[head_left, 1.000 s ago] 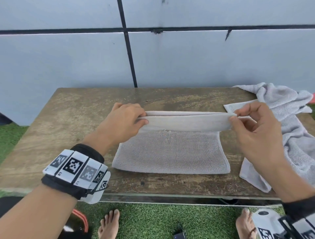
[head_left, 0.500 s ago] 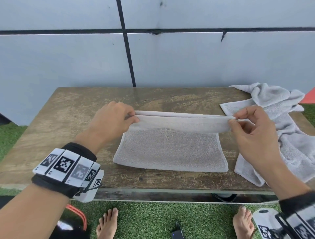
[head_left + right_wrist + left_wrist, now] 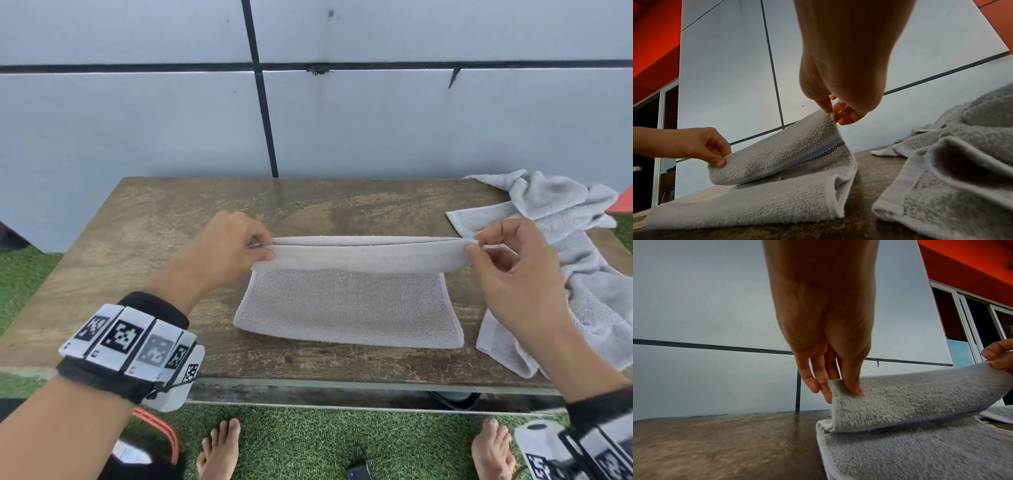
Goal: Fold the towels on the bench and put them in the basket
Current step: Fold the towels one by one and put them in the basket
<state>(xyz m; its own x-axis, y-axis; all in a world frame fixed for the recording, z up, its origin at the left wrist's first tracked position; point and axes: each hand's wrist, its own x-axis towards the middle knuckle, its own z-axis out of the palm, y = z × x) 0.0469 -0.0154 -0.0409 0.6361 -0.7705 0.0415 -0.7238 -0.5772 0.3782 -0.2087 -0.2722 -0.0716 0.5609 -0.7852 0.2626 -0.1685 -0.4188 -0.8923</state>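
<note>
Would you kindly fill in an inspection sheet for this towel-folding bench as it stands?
Surface: wooden bench, worn, stained top.
Job's things: grey towel lies flat, far edge lifted; crumpled towels heaped at the right; basket not clearly seen.
Clutter: nothing seen on the bench.
Grippers: left hand and right hand each pinch a lifted corner.
Cables: nothing seen.
Surroundings: grey panelled wall behind, green turf below, bare feet, small dark object on the turf.

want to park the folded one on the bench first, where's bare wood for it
The bench is bare left of the left hand, and along the wall behind the held towel. The right end is crowded by the crumpled towels beside the right hand.
</note>
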